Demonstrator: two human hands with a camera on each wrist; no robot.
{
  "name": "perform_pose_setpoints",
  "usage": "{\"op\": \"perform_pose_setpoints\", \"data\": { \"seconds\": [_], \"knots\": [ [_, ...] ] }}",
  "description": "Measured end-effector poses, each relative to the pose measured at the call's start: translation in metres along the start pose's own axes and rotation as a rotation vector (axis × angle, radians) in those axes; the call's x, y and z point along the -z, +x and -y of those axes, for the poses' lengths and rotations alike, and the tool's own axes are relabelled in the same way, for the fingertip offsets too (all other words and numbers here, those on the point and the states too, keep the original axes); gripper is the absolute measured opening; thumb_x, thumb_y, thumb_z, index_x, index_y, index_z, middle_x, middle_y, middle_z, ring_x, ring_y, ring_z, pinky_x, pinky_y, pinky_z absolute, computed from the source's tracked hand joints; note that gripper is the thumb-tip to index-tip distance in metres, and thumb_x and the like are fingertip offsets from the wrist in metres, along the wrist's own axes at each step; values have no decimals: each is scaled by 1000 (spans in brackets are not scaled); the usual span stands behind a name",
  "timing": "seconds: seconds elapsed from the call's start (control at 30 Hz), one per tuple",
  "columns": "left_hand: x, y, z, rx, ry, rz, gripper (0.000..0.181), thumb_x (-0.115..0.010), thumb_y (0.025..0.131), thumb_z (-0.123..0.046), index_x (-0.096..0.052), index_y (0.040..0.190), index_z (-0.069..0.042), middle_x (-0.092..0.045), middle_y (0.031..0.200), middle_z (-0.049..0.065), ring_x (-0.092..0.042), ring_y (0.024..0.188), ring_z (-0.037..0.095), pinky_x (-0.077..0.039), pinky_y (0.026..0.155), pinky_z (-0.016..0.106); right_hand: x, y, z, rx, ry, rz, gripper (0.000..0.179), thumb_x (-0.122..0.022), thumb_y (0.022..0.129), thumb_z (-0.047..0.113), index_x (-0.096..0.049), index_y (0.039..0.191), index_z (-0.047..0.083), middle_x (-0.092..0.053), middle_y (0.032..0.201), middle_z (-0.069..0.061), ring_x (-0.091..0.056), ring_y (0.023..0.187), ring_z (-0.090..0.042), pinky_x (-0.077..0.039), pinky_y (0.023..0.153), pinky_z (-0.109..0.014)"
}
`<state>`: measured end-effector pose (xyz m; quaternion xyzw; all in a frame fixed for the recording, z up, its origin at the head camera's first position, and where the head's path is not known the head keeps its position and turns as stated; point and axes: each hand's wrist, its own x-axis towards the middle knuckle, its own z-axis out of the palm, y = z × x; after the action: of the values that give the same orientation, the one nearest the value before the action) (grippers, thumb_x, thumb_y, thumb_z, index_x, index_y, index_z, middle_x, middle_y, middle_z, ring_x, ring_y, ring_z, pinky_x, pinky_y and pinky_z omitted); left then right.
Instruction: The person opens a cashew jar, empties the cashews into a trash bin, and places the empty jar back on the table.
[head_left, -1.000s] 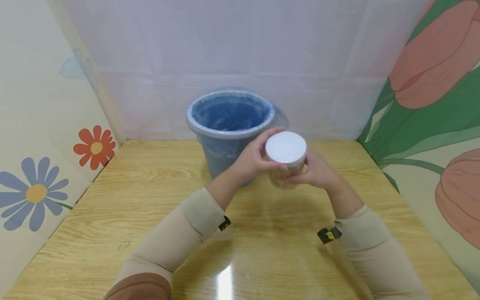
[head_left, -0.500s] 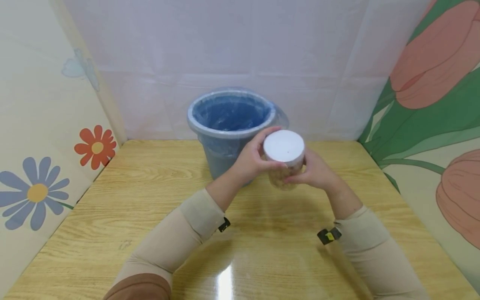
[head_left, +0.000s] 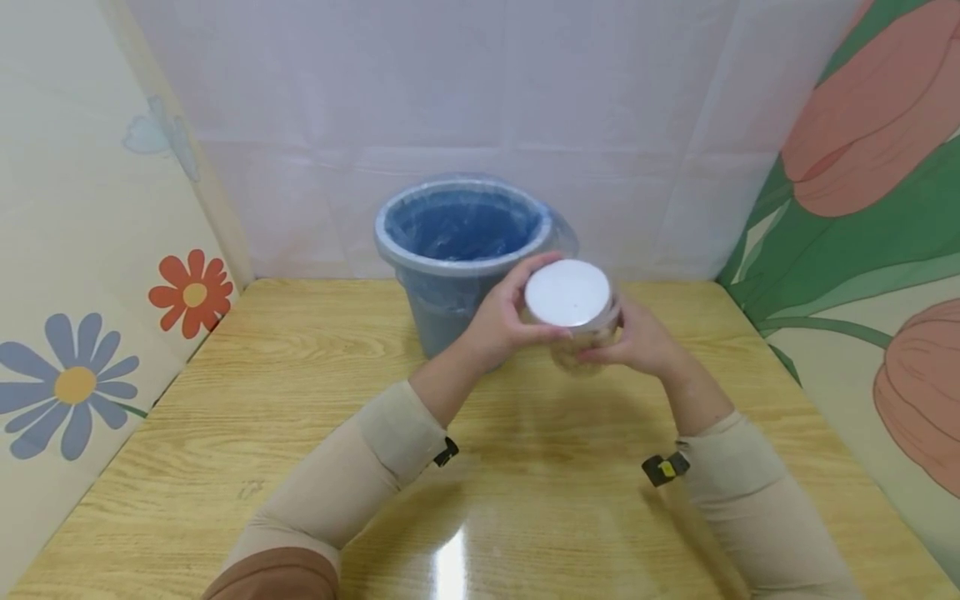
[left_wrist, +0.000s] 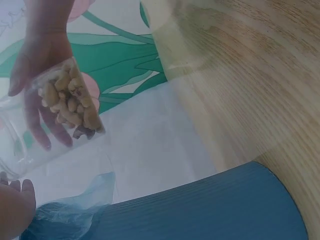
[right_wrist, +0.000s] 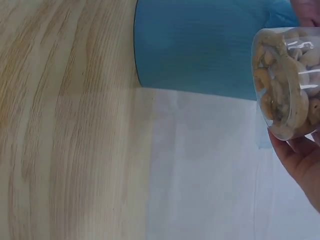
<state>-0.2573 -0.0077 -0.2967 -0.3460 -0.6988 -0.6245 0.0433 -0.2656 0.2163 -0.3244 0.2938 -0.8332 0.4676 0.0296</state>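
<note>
A clear jar (head_left: 592, 337) of tan, nut-like pieces (left_wrist: 70, 100) is held tilted above the table, right of the bin. My left hand (head_left: 498, 321) grips the round white lid (head_left: 567, 292) at its rim. My right hand (head_left: 645, 337) holds the jar's body from the right, thumb in front. The lid sits offset to the left over the jar's top; whether they still touch, I cannot tell. In the left wrist view the jar's clear neck shows, and the lid is out of sight. The right wrist view shows the jar's base with the pieces (right_wrist: 295, 95) behind it.
Just behind my left hand a blue-grey bin (head_left: 442, 312) with a clear liner stands on the wood-grain table (head_left: 300, 417). White sheeting (head_left: 480, 92) hangs at the back, and flower-printed panels (head_left: 847, 167) flank the table.
The jar's body and my right hand have shifted slightly right, away from the lid. More of the jar's upper edge shows beside the lid. My left hand has barely moved.
</note>
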Motion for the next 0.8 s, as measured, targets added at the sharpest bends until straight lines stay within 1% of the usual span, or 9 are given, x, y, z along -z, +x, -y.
{"op": "perform_pose_setpoints", "data": {
  "seconds": [0.07, 0.17, 0.3, 0.4, 0.53, 0.6, 0.67, 0.73, 0.8],
  "knots": [
    [1, -1, -1, -12, -2, -5, 89, -82, 61, -3, -39, 138, -17, -44, 136, -1, -43, 121, 10, -32, 104, 27, 2, 0, -3, -26, -20, -18, 97, -85, 61, 17, -30, 140, 12, -44, 134, -11, -41, 120, -28, -33, 100, -52],
    [2, -2, -1, -34, -32, -8, 89, -81, 61, 0, -39, 138, -15, -44, 136, 1, -44, 120, 12, -34, 103, 28, 5, 0, -6, -66, -38, -43, 97, -85, 61, 19, -30, 141, 12, -44, 132, -12, -43, 117, -28, -37, 97, -51],
    [3, -5, 0, -54, -72, 8, 90, -79, 60, 6, -37, 138, -10, -42, 137, 5, -45, 120, 17, -37, 101, 30, 9, 1, -8, -116, -30, -81, 92, -84, 64, 20, -31, 139, 11, -44, 131, -12, -46, 111, -27, -45, 90, -43],
    [3, -7, 1, -42, -83, 24, 91, -78, 59, 9, -36, 138, -8, -41, 138, 8, -45, 121, 20, -38, 101, 29, 12, 2, -10, -138, -42, -138, 87, -83, 65, 18, -34, 137, 12, -47, 128, -9, -50, 97, -23, -50, 75, -32],
    [3, -11, 2, -13, -93, 45, 92, -78, 59, 11, -35, 138, -5, -39, 139, 10, -43, 123, 23, -37, 102, 28, 15, 2, -10, -157, -96, -225, 81, -81, 67, 15, -36, 135, 12, -50, 127, -7, -47, 80, -17, -46, 60, -22],
    [4, -13, 1, 1, -91, 57, 92, -78, 58, 12, -35, 138, -3, -40, 138, 12, -42, 123, 24, -37, 101, 28, 15, 3, -9, -151, -101, -254, 80, -80, 68, 13, -36, 135, 11, -50, 127, -8, -46, 78, -15, -44, 59, -20],
    [5, -17, -3, 17, -87, 75, 91, -77, 58, 14, -35, 137, 0, -40, 138, 15, -42, 123, 27, -38, 101, 28, 15, 2, -8, -152, -101, -272, 79, -79, 69, 13, -35, 135, 10, -50, 128, -9, -46, 77, -14, -43, 59, -19],
    [5, -21, -7, 37, -72, 94, 90, -77, 58, 15, -35, 136, 2, -40, 137, 17, -43, 122, 29, -39, 99, 29, 15, 2, -6, -159, -82, -285, 80, -79, 70, 14, -33, 136, 9, -49, 129, -11, -49, 84, -14, -45, 63, -17],
    [6, -25, -9, 54, -58, 116, 88, -76, 58, 14, -35, 135, 4, -41, 136, 19, -44, 120, 30, -41, 98, 30, 15, 2, -5, -185, -60, -295, 82, -79, 71, 17, -31, 137, 10, -48, 130, -11, -51, 91, -17, -47, 68, -17]
  ]
}}
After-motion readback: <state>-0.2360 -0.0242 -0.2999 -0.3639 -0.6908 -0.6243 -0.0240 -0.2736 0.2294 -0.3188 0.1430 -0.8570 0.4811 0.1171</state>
